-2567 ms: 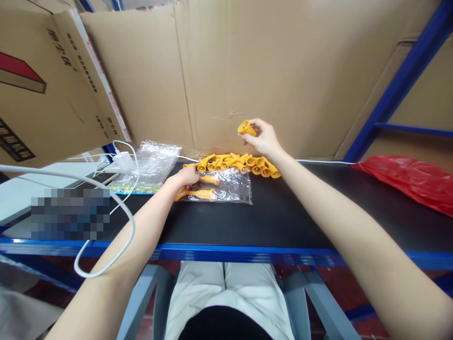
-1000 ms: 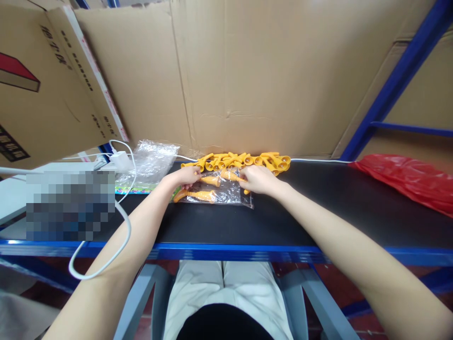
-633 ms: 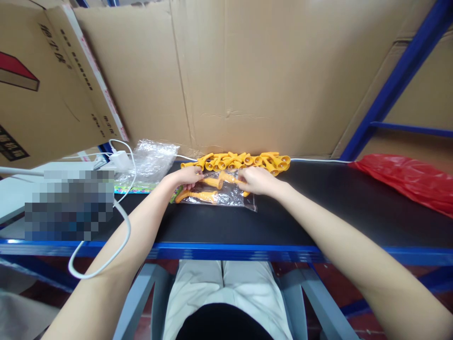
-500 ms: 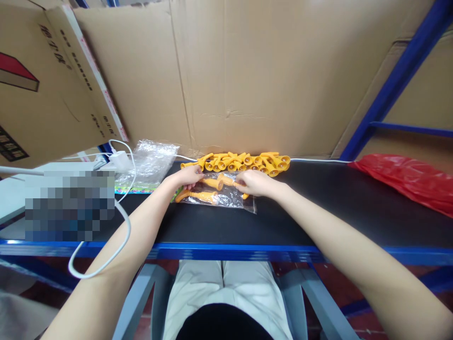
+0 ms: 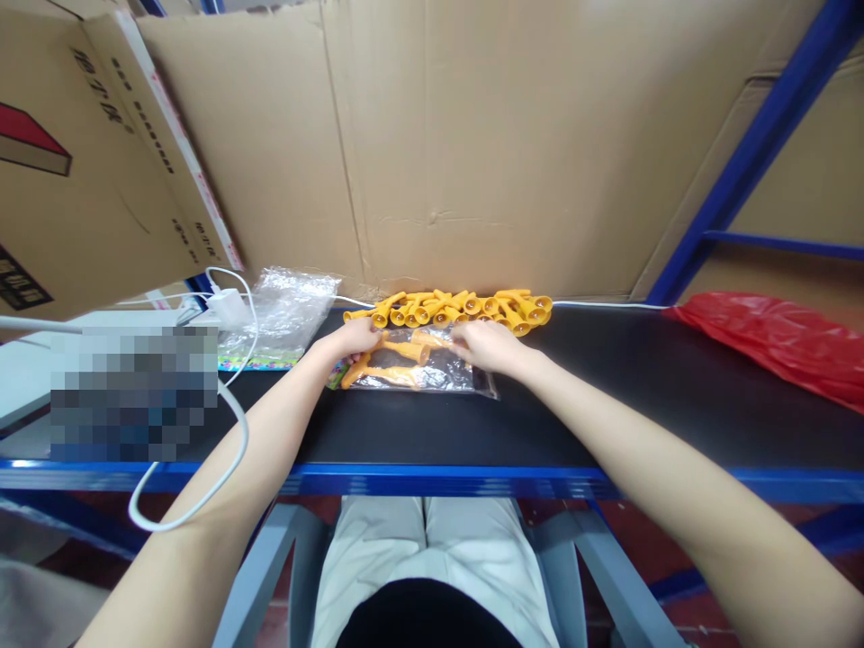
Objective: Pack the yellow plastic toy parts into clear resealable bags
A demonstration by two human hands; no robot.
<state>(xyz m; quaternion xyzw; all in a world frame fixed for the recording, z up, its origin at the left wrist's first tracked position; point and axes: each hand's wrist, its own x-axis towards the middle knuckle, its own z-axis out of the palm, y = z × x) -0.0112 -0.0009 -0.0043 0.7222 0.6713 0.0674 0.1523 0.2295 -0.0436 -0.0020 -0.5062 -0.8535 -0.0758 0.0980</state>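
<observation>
A clear plastic bag lies on the black tabletop with several yellow horn-shaped plastic pieces inside it. My left hand is closed on the bag's left end, where a bit of colourful printed header shows beneath the fingers. At the opposite end, my right hand pinches the bag's upper edge, and its fingertips are partly hidden. Just behind both hands sits a pile of loose yellow horn-shaped pieces, many with their round openings facing me.
More clear bags with printed headers lie at the left, near a white charger and its looping cable. A red plastic bag rests at the right. Cardboard stands behind the table; its blue front edge is close to me.
The yellow pieces in the bag have shifted slightly, and the bag's right end has moved a little right and up. Both hands keep their hold in nearly the same place.
</observation>
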